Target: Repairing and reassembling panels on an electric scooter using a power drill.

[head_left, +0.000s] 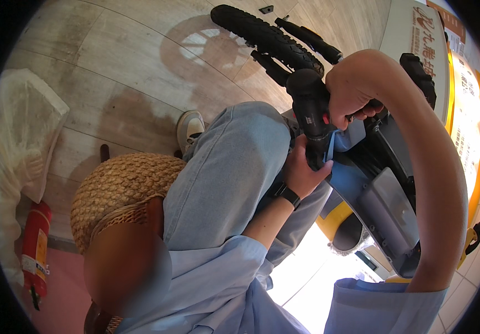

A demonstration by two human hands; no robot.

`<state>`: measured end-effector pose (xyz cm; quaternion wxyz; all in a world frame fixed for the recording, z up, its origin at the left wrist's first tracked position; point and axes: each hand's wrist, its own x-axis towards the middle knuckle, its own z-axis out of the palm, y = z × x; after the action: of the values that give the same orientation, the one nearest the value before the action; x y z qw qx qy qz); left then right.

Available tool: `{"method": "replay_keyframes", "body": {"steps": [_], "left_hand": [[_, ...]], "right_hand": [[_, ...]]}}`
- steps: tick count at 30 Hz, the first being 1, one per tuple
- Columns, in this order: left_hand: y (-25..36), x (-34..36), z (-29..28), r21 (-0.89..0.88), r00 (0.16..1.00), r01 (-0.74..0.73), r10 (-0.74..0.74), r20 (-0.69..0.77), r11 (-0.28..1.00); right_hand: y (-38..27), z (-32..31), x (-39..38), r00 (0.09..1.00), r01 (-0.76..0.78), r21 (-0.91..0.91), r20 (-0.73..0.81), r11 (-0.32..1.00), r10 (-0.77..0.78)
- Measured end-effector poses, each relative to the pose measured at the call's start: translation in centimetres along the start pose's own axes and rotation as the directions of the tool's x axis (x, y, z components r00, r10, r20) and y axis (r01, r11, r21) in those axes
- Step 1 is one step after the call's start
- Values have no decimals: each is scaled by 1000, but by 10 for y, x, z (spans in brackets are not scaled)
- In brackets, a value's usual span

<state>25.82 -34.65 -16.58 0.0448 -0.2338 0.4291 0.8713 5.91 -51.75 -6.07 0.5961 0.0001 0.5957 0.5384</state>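
Note:
A black power drill with a small red button points downward between my hands. My right hand is closed around its handle, which the hand mostly hides. Lower down, the fingers of my left hand wrap the drill's black chuck end; a dark band circles that wrist. Beneath the tool lies a blue-grey panel of what looks like a small scooter or bike. Its knobbly black tyre reaches toward the far side. The drill's tip and what it meets are hidden.
A woven wicker seat stands by my left leg. At the far left are a red fire extinguisher and a plastic-wrapped white block. A grey box-like part sits beside my right forearm. A lit sign stands at right.

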Motion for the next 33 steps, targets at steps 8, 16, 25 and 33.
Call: {"method": "replay_keyframes", "body": {"steps": [8, 16, 25, 33], "left_hand": [[-5, 2, 0, 21, 998, -58, 58, 26, 998], [-1, 2, -1, -39, 998, -53, 54, 26, 998], [2, 1, 5, 13, 996, -85, 85, -11, 996], [3, 2, 2, -7, 999, -24, 25, 23, 1000]], "right_hand": [[-1, 2, -1, 1000, 20, -4, -11, 1000, -21], [2, 1, 0, 1000, -14, -11, 11, 1000, 14], [9, 4, 1, 999, -42, 13, 31, 999, 41], [6, 5, 3, 997, -33, 22, 64, 999, 32]]}}
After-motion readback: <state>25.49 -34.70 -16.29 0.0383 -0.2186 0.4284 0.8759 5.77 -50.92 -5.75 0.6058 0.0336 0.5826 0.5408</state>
